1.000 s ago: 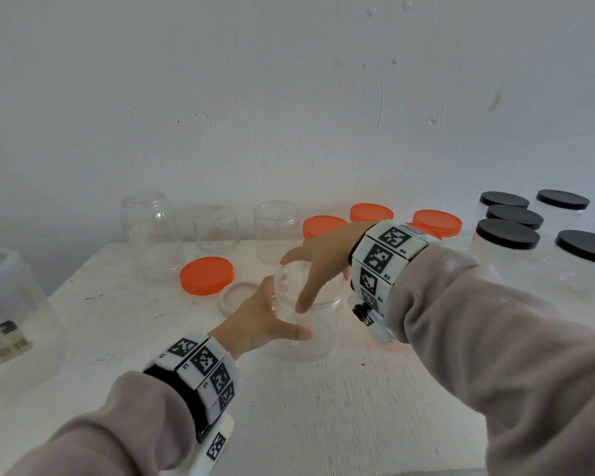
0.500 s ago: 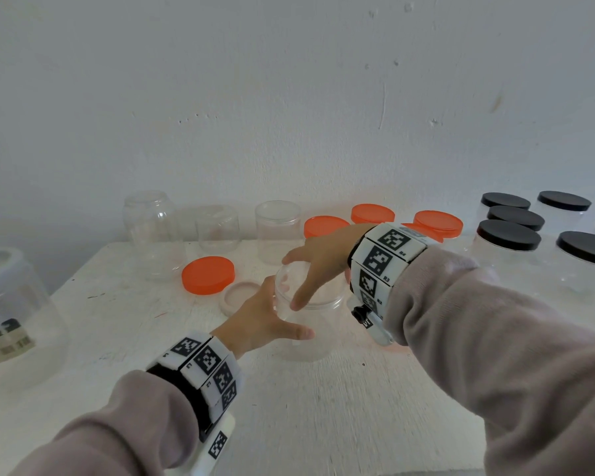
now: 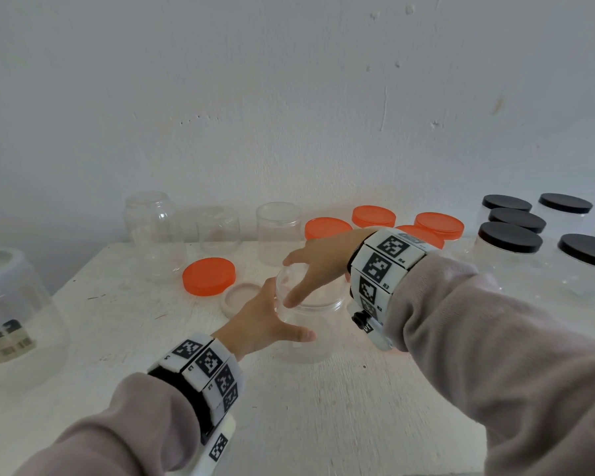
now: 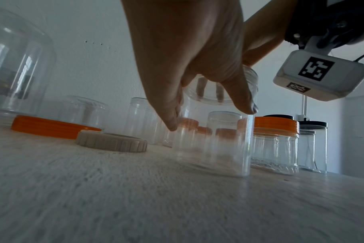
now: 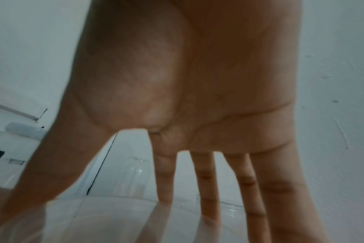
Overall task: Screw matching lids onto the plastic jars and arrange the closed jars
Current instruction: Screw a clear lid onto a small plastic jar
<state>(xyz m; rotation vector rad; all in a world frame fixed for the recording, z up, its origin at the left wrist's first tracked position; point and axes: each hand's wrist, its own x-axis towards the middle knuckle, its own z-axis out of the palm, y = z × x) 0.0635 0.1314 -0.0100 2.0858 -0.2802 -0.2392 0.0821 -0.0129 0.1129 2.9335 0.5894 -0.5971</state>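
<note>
Both hands meet at the clear jar [image 3: 308,324] mid-desk in the head view: the left hand [image 3: 261,324] curls around its side while the right hand [image 3: 318,266] spreads over a clear lid [image 3: 306,286] at the mouth, with the beige lid [image 3: 243,297] and orange lid [image 3: 209,276] lying unused just left on the scuffed white desk [image 3: 323,424], below a bare white wall [image 3: 289,97]. From the left wrist the body stands upright and steadied; from the right wrist straight fingers [image 5: 210,189] reach down over the rim, so I judge the lid should sit level before turning, lest threads cross.
</note>
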